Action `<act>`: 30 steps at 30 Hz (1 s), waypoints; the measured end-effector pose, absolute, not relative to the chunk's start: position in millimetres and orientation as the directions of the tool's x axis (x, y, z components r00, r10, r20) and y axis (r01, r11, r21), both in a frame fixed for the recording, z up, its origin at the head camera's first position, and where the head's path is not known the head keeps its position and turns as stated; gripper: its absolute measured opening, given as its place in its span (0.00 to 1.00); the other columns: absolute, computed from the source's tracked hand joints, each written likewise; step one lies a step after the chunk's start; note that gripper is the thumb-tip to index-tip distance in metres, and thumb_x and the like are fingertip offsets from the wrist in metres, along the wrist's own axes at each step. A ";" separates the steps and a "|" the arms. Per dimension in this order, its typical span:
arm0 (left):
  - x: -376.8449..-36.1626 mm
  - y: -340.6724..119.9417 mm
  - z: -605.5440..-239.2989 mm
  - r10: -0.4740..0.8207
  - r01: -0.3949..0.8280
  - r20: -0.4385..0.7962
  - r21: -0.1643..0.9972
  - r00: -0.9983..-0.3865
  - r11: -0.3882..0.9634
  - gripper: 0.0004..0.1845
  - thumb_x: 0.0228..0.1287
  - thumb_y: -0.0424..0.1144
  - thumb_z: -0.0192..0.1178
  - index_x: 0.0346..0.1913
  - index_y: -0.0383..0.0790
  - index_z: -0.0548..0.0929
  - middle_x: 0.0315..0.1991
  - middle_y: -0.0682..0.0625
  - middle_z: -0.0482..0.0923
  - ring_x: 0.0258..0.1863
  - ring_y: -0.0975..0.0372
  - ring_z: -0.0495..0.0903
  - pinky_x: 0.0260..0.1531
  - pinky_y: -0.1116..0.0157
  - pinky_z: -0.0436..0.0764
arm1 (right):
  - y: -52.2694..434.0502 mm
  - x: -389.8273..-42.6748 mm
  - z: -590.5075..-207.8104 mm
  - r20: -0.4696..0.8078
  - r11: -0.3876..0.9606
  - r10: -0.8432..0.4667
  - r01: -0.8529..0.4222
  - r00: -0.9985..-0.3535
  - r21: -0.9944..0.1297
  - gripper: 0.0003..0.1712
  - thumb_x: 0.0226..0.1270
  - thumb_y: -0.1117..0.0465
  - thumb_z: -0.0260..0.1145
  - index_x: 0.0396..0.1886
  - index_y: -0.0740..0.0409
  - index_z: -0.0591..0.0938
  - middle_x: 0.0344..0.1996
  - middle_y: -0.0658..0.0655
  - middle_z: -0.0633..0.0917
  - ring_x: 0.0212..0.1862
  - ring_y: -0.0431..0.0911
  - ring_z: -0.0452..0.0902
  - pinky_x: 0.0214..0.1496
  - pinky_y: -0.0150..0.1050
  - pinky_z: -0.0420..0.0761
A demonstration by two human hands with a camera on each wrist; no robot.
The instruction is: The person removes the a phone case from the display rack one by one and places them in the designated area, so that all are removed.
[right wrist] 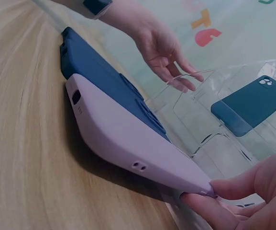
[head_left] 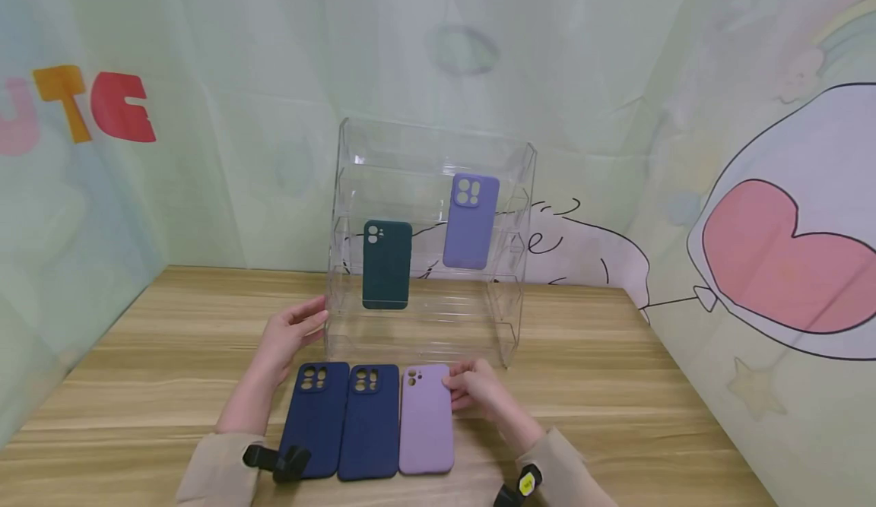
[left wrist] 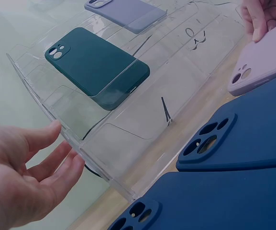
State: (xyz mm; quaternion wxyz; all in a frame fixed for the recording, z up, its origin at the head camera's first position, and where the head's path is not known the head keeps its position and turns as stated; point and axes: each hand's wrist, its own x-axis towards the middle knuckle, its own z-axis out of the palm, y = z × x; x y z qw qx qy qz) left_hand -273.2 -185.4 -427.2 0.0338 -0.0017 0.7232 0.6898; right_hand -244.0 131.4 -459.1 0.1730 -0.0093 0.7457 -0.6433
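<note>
"Pale printed cloth (head_left: 239, 112) hangs behind a wood-grained tabletop (head_left: 650, 400). Head view: which step have you in hand?"

"Your right hand (head_left: 477, 385) pinches the lilac case (head_left: 426, 423), rightmost in a row with two dark blue cases (head_left: 369, 427), just before the clear rack (head_left: 438, 138). You appear to be at the pick-up step; a green case (head_left: 386, 267) and a violet case (head_left: 472, 226) already stand on the rack."

"Left wrist view?"

"Your left hand (left wrist: 20, 177) has thumb and fingers apart at the rack's side edge; whether they press it cannot be told. Note the stiff-looking, see-through sheet, stepped into tiers, and the green case leaning with its foot behind a shallow lip."

"Right wrist view, and your next move?"

"Your thumb and fingertips are clamped on the lilac case's edge. Note its matt skin, rounded corners and small openings cut through the rim. Your next move probably calls for a light, even pinch, a lift towards the rack, and a backward tilt so the lower end seats behind a lip."
</note>
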 end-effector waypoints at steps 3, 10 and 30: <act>-272.9 -185.6 -427.2 0.046 -0.051 -0.054 0.997 -0.998 0.050 0.29 0.75 0.39 0.52 0.74 0.33 0.60 0.73 0.36 0.58 0.42 0.85 0.73 0.58 0.69 0.79 | 130.5 -244.1 -461.2 -0.255 0.201 -0.218 0.212 -0.942 -0.956 0.04 0.63 0.73 0.60 0.37 0.73 0.75 0.18 0.50 0.77 0.20 0.38 0.75 0.23 0.30 0.84; -273.3 -185.2 -426.7 0.033 -0.059 -0.061 0.998 -0.998 0.036 0.30 0.75 0.40 0.53 0.73 0.32 0.61 0.73 0.36 0.58 0.42 0.84 0.74 0.57 0.70 0.80 | 125.9 -244.9 -462.7 -0.257 0.272 -0.179 0.203 -0.950 -0.941 0.07 0.62 0.74 0.62 0.38 0.75 0.76 0.18 0.52 0.77 0.20 0.39 0.75 0.25 0.35 0.87; -273.8 -185.3 -426.9 0.038 -0.064 -0.065 0.997 -0.997 0.038 0.29 0.75 0.39 0.52 0.74 0.33 0.60 0.74 0.36 0.57 0.42 0.85 0.73 0.52 0.76 0.80 | 124.6 -242.2 -457.9 -0.263 0.409 -0.157 0.180 -0.952 -0.895 0.07 0.62 0.70 0.67 0.35 0.72 0.79 0.21 0.54 0.79 0.18 0.41 0.76 0.22 0.36 0.86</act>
